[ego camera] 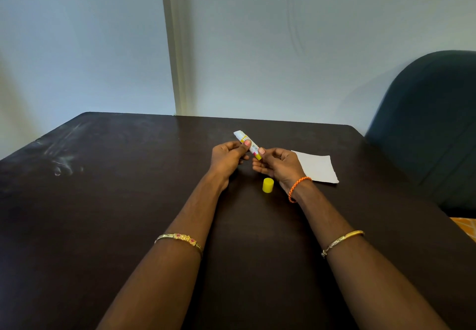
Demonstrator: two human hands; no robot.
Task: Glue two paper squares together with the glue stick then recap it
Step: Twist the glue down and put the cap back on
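Presently the fingers (pixel 247 143) of the left hand (pixel 226 158) pinch the barrel of the glue stick (pixel 247 144), while the right hand (pixel 279 166) closes on its yellow base, apparently to twist the glue up. The stick is held above the table (pixel 128 201), tip tilted away. Its yellow cap (pixel 268 185) stands near the right wrist, within reach for recapping. The white paper (pixel 318 167) lies flat just right of that hand; whether it is one square or two cannot be told.
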